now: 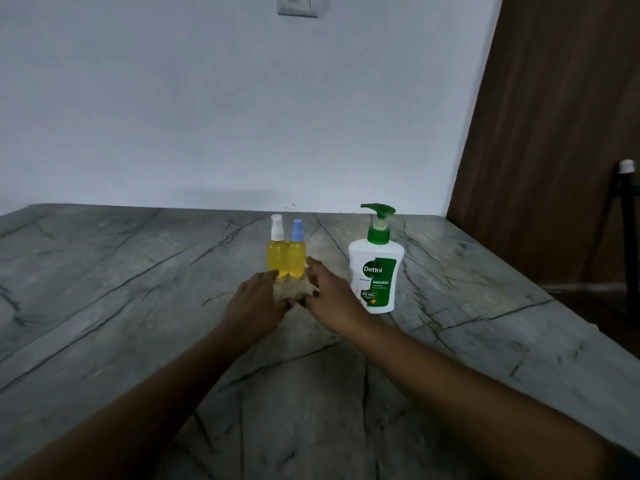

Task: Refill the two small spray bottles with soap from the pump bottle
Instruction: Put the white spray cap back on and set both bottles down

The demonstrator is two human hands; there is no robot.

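Note:
Two small spray bottles holding yellow liquid stand upright and touching on the marble table. One has a white cap, the other a blue cap. To their right stands a white Dettol pump bottle with a green pump. My left hand lies just in front of the white-capped bottle, fingertips near its base. My right hand lies in front of the blue-capped bottle, fingers extended beside its base. The thumbs nearly meet. Neither hand grips anything.
A white wall with a switch plate rises behind the table. A brown wooden door stands at the right, with a dark stand beside it. The table's right edge runs diagonally past the pump bottle.

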